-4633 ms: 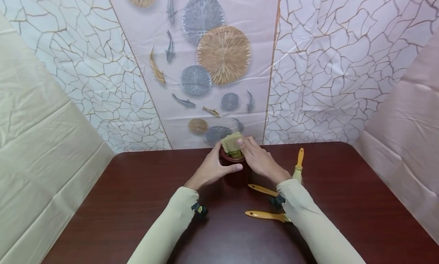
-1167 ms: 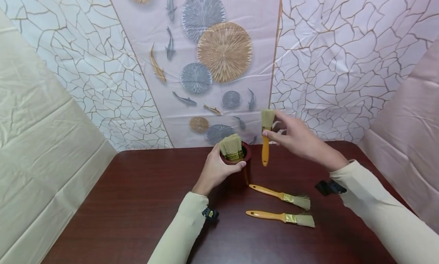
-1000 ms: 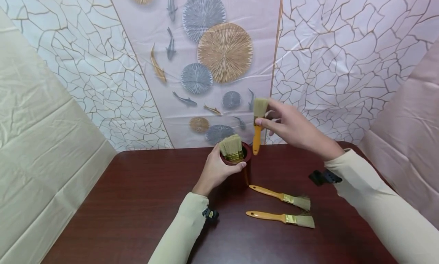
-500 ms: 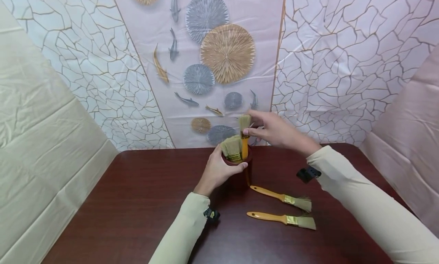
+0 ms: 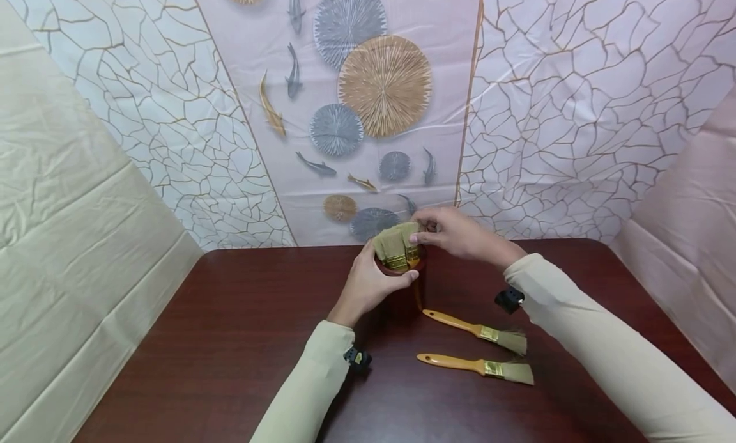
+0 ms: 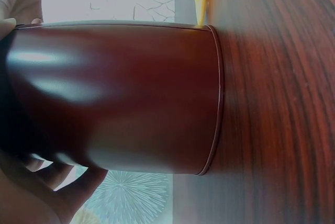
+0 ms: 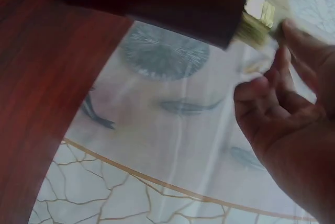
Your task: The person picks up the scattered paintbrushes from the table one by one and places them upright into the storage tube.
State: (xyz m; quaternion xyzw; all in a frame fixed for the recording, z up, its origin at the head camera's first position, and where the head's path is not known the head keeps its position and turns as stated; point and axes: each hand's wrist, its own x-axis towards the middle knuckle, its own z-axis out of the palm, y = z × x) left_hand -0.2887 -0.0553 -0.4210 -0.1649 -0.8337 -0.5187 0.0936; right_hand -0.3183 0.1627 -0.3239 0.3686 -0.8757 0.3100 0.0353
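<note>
A dark red-brown cylindrical holder stands upright on the table, my left hand curled round its upper part near the rim. Paintbrushes stand in it bristles up, their gold ferrules at the rim and their handles hidden inside. At the right side of the opening my right hand pinches one paintbrush by the bristles, its handle down in the holder. In the right wrist view that brush's gold ferrule shows just above the rim, close to my fingertips.
Two paintbrushes with orange handles lie on the table in front of the holder, an upper brush and a lower brush. The dark wooden table ends at a patterned cloth backdrop.
My right hand took a brush from the table's right side, carried it left over the holder and lowered it in handle first. My left hand stays on the holder.
</note>
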